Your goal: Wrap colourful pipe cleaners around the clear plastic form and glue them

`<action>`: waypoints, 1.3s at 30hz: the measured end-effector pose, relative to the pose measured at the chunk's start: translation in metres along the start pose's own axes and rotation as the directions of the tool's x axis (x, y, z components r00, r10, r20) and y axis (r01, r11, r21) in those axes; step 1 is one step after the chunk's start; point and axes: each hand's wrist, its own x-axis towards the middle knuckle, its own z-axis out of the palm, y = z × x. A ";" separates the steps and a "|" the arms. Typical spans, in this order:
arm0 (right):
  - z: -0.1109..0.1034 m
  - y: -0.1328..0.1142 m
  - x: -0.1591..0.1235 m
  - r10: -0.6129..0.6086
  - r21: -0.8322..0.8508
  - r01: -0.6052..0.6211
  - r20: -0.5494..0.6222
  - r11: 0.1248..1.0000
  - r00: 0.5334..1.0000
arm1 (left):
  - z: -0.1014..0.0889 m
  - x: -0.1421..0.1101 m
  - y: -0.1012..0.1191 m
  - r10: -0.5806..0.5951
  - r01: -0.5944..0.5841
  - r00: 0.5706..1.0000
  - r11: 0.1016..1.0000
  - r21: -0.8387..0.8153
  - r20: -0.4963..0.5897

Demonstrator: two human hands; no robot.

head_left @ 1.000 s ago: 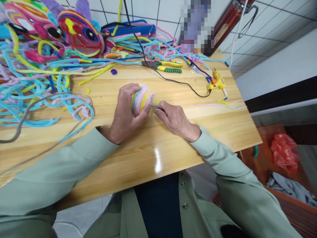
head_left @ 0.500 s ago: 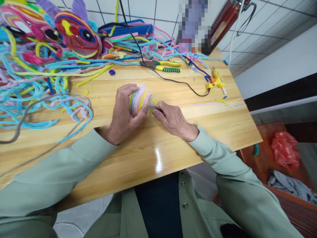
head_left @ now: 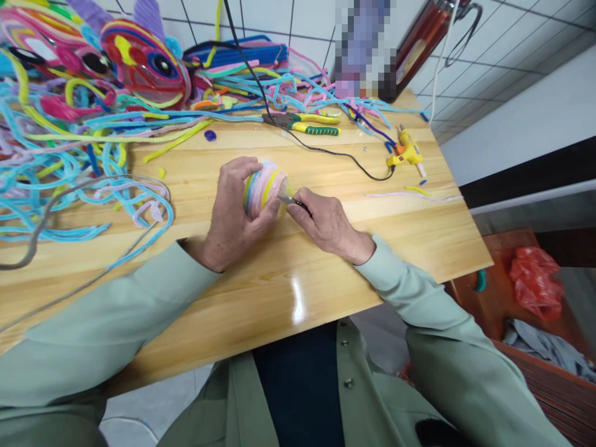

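My left hand (head_left: 233, 214) is wrapped round a small ball of coiled pipe cleaners (head_left: 264, 185), striped pink, yellow and blue, held just above the wooden table (head_left: 288, 279). My right hand (head_left: 326, 223) pinches a thin metal tool (head_left: 287, 199) whose tip touches the right side of the ball. Both hands sit near the middle of the table, close together.
A tangle of loose pipe cleaners (head_left: 69, 167) covers the left and back. Colourful pipe-cleaner fish figures (head_left: 144, 62) stand at the back left. Pliers with yellow-green handles (head_left: 307, 124) and a yellow glue gun (head_left: 407, 152) with its black cord lie at the back right. The table edge drops off on the right.
The ball and both hands shifted slightly left and up in the picture. The tool tip stays against the ball.
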 end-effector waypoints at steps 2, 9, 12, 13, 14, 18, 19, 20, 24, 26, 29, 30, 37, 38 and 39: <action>-0.001 0.000 0.000 -0.008 -0.006 0.008 0.005 1.000 1.000 | 0.000 0.000 0.000 -0.001 0.001 1.000 1.000 -0.004 0.003; 0.001 0.001 0.000 -0.008 0.057 0.009 -0.026 0.998 1.000 | -0.003 0.001 0.000 0.002 -0.003 1.000 0.999 0.050 0.029; 0.000 0.002 -0.001 0.019 0.106 -0.012 -0.065 0.994 0.998 | -0.003 0.001 0.000 0.000 -0.001 1.000 0.998 0.062 0.020; -0.001 0.002 -0.001 0.030 0.110 -0.021 -0.076 0.994 0.997 | -0.003 0.001 0.000 -0.007 0.006 1.000 0.998 0.060 0.021; -0.001 0.002 -0.001 0.035 0.109 -0.026 -0.081 0.994 0.996 | -0.003 0.001 0.001 -0.015 0.013 1.000 0.998 0.058 0.024; 0.000 0.003 -0.001 0.016 0.079 -0.012 -0.042 0.997 0.999 | -0.004 0.001 0.002 -0.023 0.020 0.999 0.997 0.069 0.045; 0.000 0.003 -0.001 0.012 0.068 -0.010 -0.031 0.998 0.999 | -0.004 0.001 0.002 -0.018 0.014 0.999 0.997 0.073 0.049; 0.001 0.003 0.000 0.010 0.058 -0.008 -0.023 0.998 1.000 | -0.005 0.001 0.002 -0.013 0.009 0.999 0.997 0.074 0.053; 0.003 0.004 0.000 -0.023 0.026 0.023 -0.023 0.999 0.999 | -0.005 0.001 0.003 -0.012 0.008 0.997 0.998 0.061 0.075; 0.004 0.003 0.000 -0.028 0.015 0.029 -0.024 0.999 0.999 | -0.004 0.000 0.003 -0.024 0.020 0.997 0.998 0.056 0.079; 0.004 0.002 0.000 -0.016 0.017 0.016 -0.017 1.000 1.000 | -0.004 0.000 0.002 -0.035 0.032 0.998 0.998 0.053 0.061; 0.003 0.002 0.000 -0.015 0.027 0.015 -0.018 1.000 1.000 | -0.004 0.000 0.001 -0.035 0.032 0.998 0.998 0.053 0.053; -0.003 0.005 -0.002 0.035 0.085 -0.028 -0.080 0.996 0.996 | -0.007 0.000 -0.004 -0.088 0.085 0.993 0.995 0.048 0.075; -0.004 0.005 -0.002 0.030 0.074 -0.025 -0.067 0.997 0.997 | -0.007 0.000 -0.004 -0.089 0.086 0.994 0.995 0.051 0.070; -0.003 0.005 -0.002 0.022 0.059 -0.019 -0.052 0.998 0.998 | -0.007 0.000 -0.004 -0.087 0.084 0.994 0.995 0.054 0.064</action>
